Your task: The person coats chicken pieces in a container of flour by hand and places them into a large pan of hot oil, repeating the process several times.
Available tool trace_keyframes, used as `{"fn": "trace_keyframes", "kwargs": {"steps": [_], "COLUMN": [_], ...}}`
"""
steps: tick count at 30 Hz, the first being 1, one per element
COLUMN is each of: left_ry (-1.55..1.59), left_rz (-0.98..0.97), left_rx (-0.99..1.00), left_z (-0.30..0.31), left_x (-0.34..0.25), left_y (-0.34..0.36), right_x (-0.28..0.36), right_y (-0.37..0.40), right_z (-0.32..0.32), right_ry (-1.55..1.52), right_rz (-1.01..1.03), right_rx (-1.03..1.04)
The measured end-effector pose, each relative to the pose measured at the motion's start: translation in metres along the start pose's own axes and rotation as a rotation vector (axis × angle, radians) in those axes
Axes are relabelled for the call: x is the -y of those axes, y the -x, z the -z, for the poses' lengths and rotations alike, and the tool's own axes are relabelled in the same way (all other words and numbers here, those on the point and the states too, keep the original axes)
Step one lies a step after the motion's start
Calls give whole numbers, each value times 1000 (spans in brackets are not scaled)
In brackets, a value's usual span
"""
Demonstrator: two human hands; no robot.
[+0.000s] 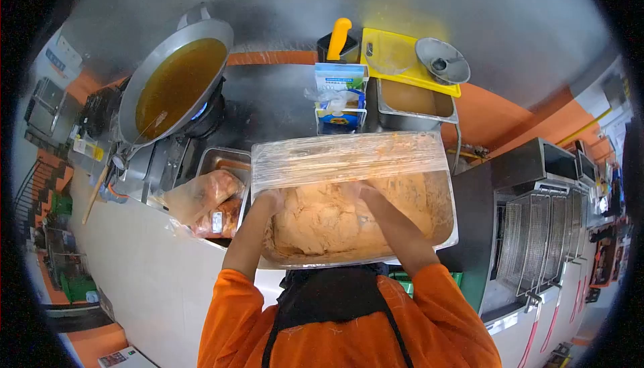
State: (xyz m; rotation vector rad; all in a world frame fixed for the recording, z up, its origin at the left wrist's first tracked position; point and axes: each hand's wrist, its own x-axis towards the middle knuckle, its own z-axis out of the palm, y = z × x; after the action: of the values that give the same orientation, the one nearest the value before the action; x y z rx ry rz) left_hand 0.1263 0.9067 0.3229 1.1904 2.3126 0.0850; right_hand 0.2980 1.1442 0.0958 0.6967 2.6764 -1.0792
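A large metal tray [453, 215] in front of me holds a pale orange, floury mass [318, 224], powdery and lumpy. Clear plastic wrap [349, 160] stretches over the tray's far part. At the left side of the mass is my left hand [273, 201], near the tray's wall, with flour on it. My right hand [359, 192] is at the middle, by the near edge of the wrap. The fingers of both hands are hidden in the mass or under the wrap, so their grip does not show.
A wok of brown oil [181, 86] sits over a lit burner at left. Bagged meat [218, 214] lies in a smaller tray beside mine. Behind stand a yellow-handled knife [339, 38], a yellow board [389, 53] and a metal pan [416, 120]. Fryer baskets [537, 234] are at right.
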Motion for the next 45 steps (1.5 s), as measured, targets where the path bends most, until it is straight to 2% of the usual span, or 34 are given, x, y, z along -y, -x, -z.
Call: {"fn": "trace_keyframes", "kwargs": {"steps": [2, 5, 6, 8, 9, 10, 11, 12, 14, 15, 16, 18, 19, 21, 22, 24, 25, 26, 27, 28, 29, 30, 31, 32, 33, 34, 36, 37, 38, 39, 40, 42, 43, 45], "left_ry": [-80, 2, 39, -11, -217, -782, -1177, -1172, -96, 155, 212, 344, 431, 610, 674, 716, 326, -67, -66, -154, -240, -241, 196, 622, 750, 696, 402, 243, 216, 323, 445, 608, 667, 605], "left_rz": [-17, 30, 48, 20, -48, -192, -302, -299, -182, -160, -98, -5, 32, 90, 96, 103, -89, -275, -272, -394, -517, -520, -199, 134, 194, 136, 16, -28, -14, 51, 120, 180, 186, 126], "left_rx": [29, 50, 61, 95, 115, 172, 208, 210, -228, -223, -113, 0, 19, 6, -28, -57, -27, 3, -7, 24, 64, 67, 106, 139, 72, 6, -66, -82, -73, -45, -13, -8, -21, -78], "left_z": [-22, -54, -55, -52, -48, -40, -30, -25, -9, -17, -25, -35, -33, -24, -16, -9, -10, -13, -24, -45, -58, -45, -17, -1, -2, -9, -26, -38, -46, -49, -49, -41, -35, -30], "left_x": [0, -5, -8, -8, -6, -8, -11, -12, -15, -15, -20, -31, -36, -39, -38, -33, -25, -17, -8, 2, 7, -8, -35, -50, -50, -39, -18, -10, -9, -16, -24, -31, -30, -16], "left_y": [2, -4, -4, -8, -4, 6, 15, 21, 37, 37, 32, 25, 24, 27, 31, 33, 30, 27, 24, 24, 26, 32, 43, 47, 43, 37, 27, 20, 14, 11, 11, 12, 15, 16], "right_x": [-76, 106, 126, 113, 106, 100, 94, 92, 94, 98, 111, 144, 161, 189, 174, 125, 117, 110, 106, 107, 113, 119, 127, 144, 158, 163, 161, 151, 129, 117, 133, 162, 156, 134], "right_y": [-10, 95, 117, 110, 99, 89, 79, 75, 78, 83, 87, 104, 112, 118, 111, 97, 97, 99, 97, 92, 89, 87, 89, 92, 96, 104, 118, 112, 99, 91, 97, 105, 104, 101], "right_z": [-25, 85, 75, 68, 65, 60, 55, 53, 61, 64, 67, 60, 69, 92, 90, 79, 76, 72, 70, 59, 39, 26, 29, 44, 60, 76, 103, 89, 65, 54, 64, 82, 81, 81], "right_ry": [38, -140, -955, -892, -827, -762, -696, -628, -605, -590, -585, -524, -524, -808, -809, -482, -479, -626, -770, -766, -548, -328, -330, -699, -1066, -1066, -913, -911, -859, -807, -811, -961, -967, -881], "right_rz": [-41, -75, -243, -262, -276, -289, -302, -315, -274, -236, -229, -23, -26, -187, -185, -81, -81, -217, -350, -345, -138, 63, 59, -100, -260, -262, -448, -448, -402, -355, -358, -434, -434, -192], "right_rx": [138, 108, 105, 109, 118, 130, 144, 158, 194, 222, 219, 45, 43, 121, 123, 131, 138, 243, 342, 341, 203, 62, 59, 115, 174, 176, 227, 229, 181, 131, 129, 217, 217, 202]}}
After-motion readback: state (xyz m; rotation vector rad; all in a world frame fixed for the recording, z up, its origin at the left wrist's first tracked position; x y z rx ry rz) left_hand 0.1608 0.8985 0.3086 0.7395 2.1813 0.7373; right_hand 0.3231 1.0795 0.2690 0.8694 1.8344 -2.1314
